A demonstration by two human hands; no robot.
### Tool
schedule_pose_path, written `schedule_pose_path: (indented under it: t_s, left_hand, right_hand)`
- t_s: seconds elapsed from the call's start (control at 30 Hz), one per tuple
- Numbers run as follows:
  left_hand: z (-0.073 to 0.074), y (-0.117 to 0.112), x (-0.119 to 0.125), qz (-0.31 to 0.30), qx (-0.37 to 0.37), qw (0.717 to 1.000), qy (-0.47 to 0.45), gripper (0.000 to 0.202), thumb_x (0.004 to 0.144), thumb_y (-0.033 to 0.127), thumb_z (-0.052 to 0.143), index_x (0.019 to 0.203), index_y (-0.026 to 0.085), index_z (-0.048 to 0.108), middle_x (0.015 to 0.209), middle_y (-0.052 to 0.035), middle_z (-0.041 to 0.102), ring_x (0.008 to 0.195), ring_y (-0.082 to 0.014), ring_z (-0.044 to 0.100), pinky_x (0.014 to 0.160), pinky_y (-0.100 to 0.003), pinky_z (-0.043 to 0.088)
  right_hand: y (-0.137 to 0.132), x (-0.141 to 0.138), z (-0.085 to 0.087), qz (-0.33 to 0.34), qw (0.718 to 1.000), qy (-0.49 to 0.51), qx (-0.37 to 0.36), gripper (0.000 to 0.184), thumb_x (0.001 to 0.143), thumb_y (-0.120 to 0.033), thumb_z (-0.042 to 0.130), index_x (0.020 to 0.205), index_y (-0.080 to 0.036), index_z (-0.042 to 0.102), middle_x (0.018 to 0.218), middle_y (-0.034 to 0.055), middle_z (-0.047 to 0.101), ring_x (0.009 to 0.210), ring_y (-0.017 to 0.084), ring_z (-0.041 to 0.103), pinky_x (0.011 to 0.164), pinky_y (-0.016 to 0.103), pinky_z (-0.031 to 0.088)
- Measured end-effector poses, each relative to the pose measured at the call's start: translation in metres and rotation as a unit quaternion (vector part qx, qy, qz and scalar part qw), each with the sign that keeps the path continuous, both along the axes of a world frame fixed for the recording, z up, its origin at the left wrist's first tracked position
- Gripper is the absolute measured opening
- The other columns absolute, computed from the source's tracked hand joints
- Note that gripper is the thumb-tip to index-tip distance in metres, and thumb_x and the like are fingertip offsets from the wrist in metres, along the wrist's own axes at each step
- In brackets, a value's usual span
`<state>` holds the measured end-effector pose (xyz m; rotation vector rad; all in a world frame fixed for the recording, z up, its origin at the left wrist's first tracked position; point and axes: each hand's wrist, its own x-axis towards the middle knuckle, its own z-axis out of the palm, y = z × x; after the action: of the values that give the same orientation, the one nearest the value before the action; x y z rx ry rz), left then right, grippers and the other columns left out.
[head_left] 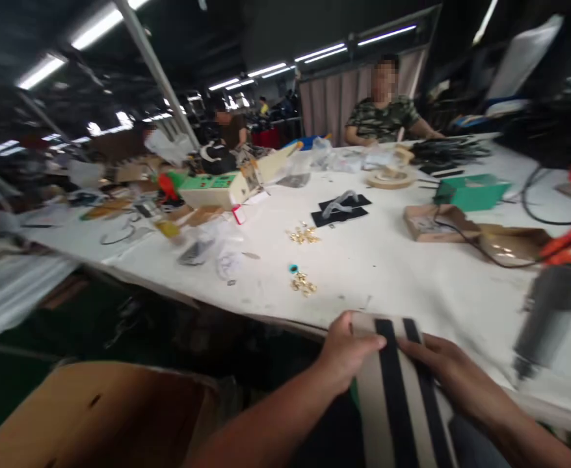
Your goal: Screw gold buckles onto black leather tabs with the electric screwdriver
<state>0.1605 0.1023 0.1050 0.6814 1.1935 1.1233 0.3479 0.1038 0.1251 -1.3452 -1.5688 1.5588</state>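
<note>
Along the table's near edge, a long beige panel with black stripes [376, 396] runs down toward my body. My left hand [345, 351] is closed on its left side, the thumb lying flat across the top. On the opposite side my right hand [439, 363] grips it, thumb on top as well. The fingers beneath the panel are hidden. Beyond my hands lie two small piles of gold-coloured metal pieces, a nearer pile [304, 284] and a farther pile [305, 235]. A small blue ring-shaped item [293, 268] touches the nearer pile.
A grey power tool [551, 318] hangs or stands at right, blurred. Cardboard boxes [439, 224] and a green box [473, 192] sit behind it. Black pieces [340, 211] and a tape roll [391, 177] lie on the white table [363, 279]. A co-worker [383, 114] sits opposite. A carton [95, 409] stands lower left.
</note>
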Motion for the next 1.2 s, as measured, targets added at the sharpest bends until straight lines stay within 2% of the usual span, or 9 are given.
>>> schedule_pose_path:
  t_s: [0.07, 0.13, 0.3, 0.43, 0.63, 0.73, 0.9, 1.2]
  left_hand:
    - [0.002, 0.011, 0.001, -0.022, 0.000, 1.000, 0.010, 0.049, 0.058, 0.019, 0.086, 0.104, 0.017, 0.070, 0.091, -0.0048, 0.079, 0.084, -0.0231, 0.073, 0.078, -0.033, 0.057]
    - [0.003, 0.017, 0.003, -0.041, 0.002, 0.999, 0.036, 0.045, 0.062, 0.018, 0.084, 0.105, 0.017, 0.070, 0.090, -0.0043, 0.079, 0.082, -0.0225, 0.073, 0.076, -0.032, 0.057]
    - [0.003, 0.039, 0.007, -0.060, 0.029, 0.989, 0.133, 0.040, 0.066, 0.017, 0.084, 0.104, 0.019, 0.071, 0.093, -0.0044, 0.079, 0.084, -0.0233, 0.074, 0.074, -0.031, 0.057]
    - [0.004, 0.053, 0.011, -0.067, 0.029, 0.979, 0.192, 0.040, 0.067, 0.014, 0.082, 0.105, 0.019, 0.071, 0.095, -0.0057, 0.080, 0.086, -0.0247, 0.074, 0.075, -0.032, 0.057]
    - [0.010, 0.040, 0.009, -0.093, -0.015, 0.980, 0.176, 0.039, 0.067, 0.011, 0.079, 0.105, 0.019, 0.071, 0.086, -0.0027, 0.078, 0.079, -0.0222, 0.073, 0.069, -0.029, 0.056]
    - [0.002, 0.040, 0.008, -0.113, -0.009, 0.966, 0.233, 0.038, 0.067, 0.012, 0.081, 0.102, 0.019, 0.071, 0.088, -0.0022, 0.078, 0.082, -0.0212, 0.073, 0.069, -0.027, 0.054]
    - [-0.012, 0.055, 0.012, -0.140, 0.024, 0.937, 0.318, 0.036, 0.067, 0.011, 0.081, 0.100, 0.019, 0.071, 0.095, -0.0032, 0.078, 0.087, -0.0217, 0.073, 0.071, -0.027, 0.052]
    - [-0.008, 0.058, 0.013, -0.166, 0.041, 0.916, 0.363, 0.036, 0.066, 0.009, 0.081, 0.100, 0.019, 0.071, 0.097, -0.0041, 0.078, 0.090, -0.0234, 0.073, 0.074, -0.029, 0.052]
  right_hand:
    - [0.007, 0.012, 0.001, -0.006, 0.996, 0.004, -0.088, 0.048, 0.094, -0.062, 0.062, 0.099, -0.017, 0.080, 0.079, 0.0086, 0.079, 0.077, 0.031, 0.077, 0.069, 0.040, 0.061]
    - [0.018, 0.017, 0.003, 0.000, 0.993, 0.001, -0.120, 0.046, 0.091, -0.059, 0.067, 0.099, -0.016, 0.079, 0.085, 0.0089, 0.081, 0.081, 0.030, 0.077, 0.073, 0.037, 0.059]
    - [0.048, 0.021, 0.005, 0.022, 0.994, -0.044, -0.097, 0.043, 0.087, -0.056, 0.072, 0.088, -0.013, 0.079, 0.087, 0.0100, 0.081, 0.078, 0.025, 0.073, 0.072, 0.032, 0.054]
    - [0.060, 0.021, 0.003, 0.007, 0.993, -0.050, -0.111, 0.039, 0.086, -0.050, 0.072, 0.087, -0.011, 0.079, 0.079, 0.0096, 0.078, 0.069, 0.021, 0.069, 0.064, 0.030, 0.052]
    - [0.048, 0.017, 0.002, 0.009, 0.987, -0.022, -0.156, 0.029, 0.082, -0.040, 0.073, 0.071, -0.014, 0.072, 0.063, 0.0048, 0.070, 0.054, 0.014, 0.060, 0.050, 0.023, 0.043]
    - [0.045, 0.015, -0.006, -0.004, 0.985, -0.063, -0.161, 0.025, 0.080, -0.037, 0.071, 0.070, -0.014, 0.070, 0.061, 0.0040, 0.069, 0.051, 0.014, 0.060, 0.047, 0.022, 0.045]
    - [0.055, 0.012, -0.020, -0.026, 0.982, -0.131, -0.130, 0.019, 0.078, -0.030, 0.068, 0.067, -0.014, 0.070, 0.057, 0.0048, 0.069, 0.048, 0.015, 0.061, 0.042, 0.022, 0.048]
    - [0.062, 0.007, -0.024, -0.041, 0.975, -0.183, -0.121, 0.015, 0.074, -0.026, 0.068, 0.066, -0.013, 0.070, 0.060, 0.0075, 0.072, 0.047, 0.020, 0.067, 0.037, 0.025, 0.051]
